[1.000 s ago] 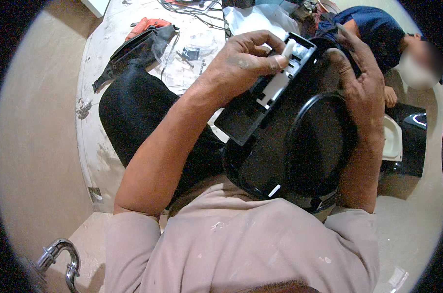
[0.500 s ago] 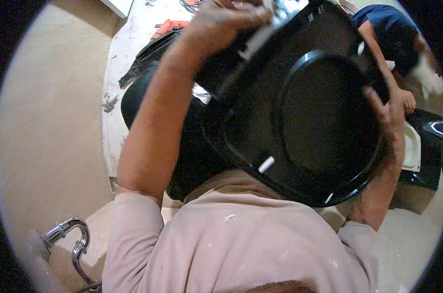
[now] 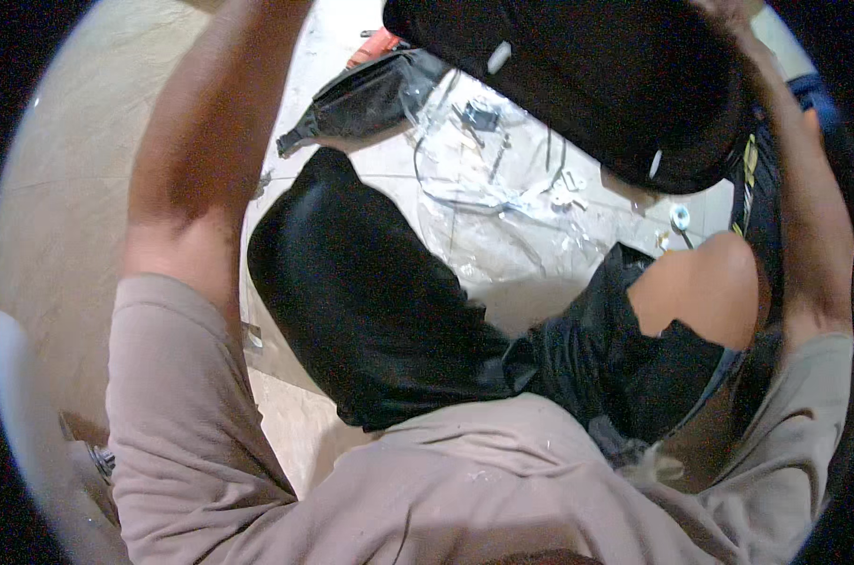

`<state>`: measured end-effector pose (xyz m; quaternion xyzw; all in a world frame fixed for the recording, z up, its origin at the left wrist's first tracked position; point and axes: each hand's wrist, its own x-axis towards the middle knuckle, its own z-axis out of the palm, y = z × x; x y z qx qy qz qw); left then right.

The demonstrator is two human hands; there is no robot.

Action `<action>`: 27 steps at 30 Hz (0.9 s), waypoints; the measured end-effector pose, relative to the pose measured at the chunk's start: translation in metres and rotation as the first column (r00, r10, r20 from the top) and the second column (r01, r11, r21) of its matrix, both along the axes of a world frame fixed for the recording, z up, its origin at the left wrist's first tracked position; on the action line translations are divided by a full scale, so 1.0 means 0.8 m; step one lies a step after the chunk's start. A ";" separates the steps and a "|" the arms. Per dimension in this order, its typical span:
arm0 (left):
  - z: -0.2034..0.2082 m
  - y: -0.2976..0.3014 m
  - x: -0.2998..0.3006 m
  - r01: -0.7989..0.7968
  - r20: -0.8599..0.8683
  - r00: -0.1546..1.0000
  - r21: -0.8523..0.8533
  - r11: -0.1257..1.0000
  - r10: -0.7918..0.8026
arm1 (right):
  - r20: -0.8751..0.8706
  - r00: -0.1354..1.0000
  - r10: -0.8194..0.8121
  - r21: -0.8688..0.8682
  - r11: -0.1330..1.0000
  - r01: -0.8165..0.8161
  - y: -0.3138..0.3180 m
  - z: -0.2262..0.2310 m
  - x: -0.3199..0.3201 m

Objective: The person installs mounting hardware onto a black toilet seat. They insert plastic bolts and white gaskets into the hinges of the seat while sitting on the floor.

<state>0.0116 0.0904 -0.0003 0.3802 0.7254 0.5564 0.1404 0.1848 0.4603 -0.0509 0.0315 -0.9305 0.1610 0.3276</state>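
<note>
A black toilet seat (image 3: 596, 85) with small white bumpers is held up at the top, its upper part cut off by the picture's edge. My right hand (image 3: 725, 13) grips its right side near the top edge, fingers only partly showing. My left forearm runs up out of the top left, so my left hand is out of the picture. Below the seat lie a crumpled clear plastic bag (image 3: 488, 234) and small white parts (image 3: 566, 191) on the pale floor.
A black pouch (image 3: 366, 102) and an orange-red object (image 3: 374, 45) lie ahead on the left. A small white ring-shaped thing (image 3: 680, 217) sits by my bare knee (image 3: 705, 287). A beige wall (image 3: 78, 188) rises at left. Dark blue cloth (image 3: 808, 89) shows at far right.
The toilet seat has moved up and away from my lap, uncovering my legs and the floor. My left hand has passed out at the top; my right hand has risen with the seat.
</note>
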 end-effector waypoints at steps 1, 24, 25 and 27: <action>-0.025 -0.001 -0.010 -0.055 0.082 0.995 -0.038 0.998 0.058 | -0.093 0.990 0.105 0.326 0.943 -0.069 0.011 -0.026 -0.019; -0.395 -0.093 -0.093 -0.216 -0.132 0.976 -0.632 0.744 0.171 | 0.731 0.682 -0.031 -0.020 0.998 0.067 -0.149 -0.260 -0.050; -0.386 -0.088 -0.101 -0.141 -0.120 0.990 -0.760 0.635 0.076 | 0.724 0.685 -0.075 0.066 0.997 0.039 -0.150 -0.225 -0.032; -0.356 -0.087 -0.116 0.102 0.230 0.960 -0.819 0.564 0.161 | 0.689 0.725 -0.029 -0.002 0.999 0.042 -0.127 -0.149 0.018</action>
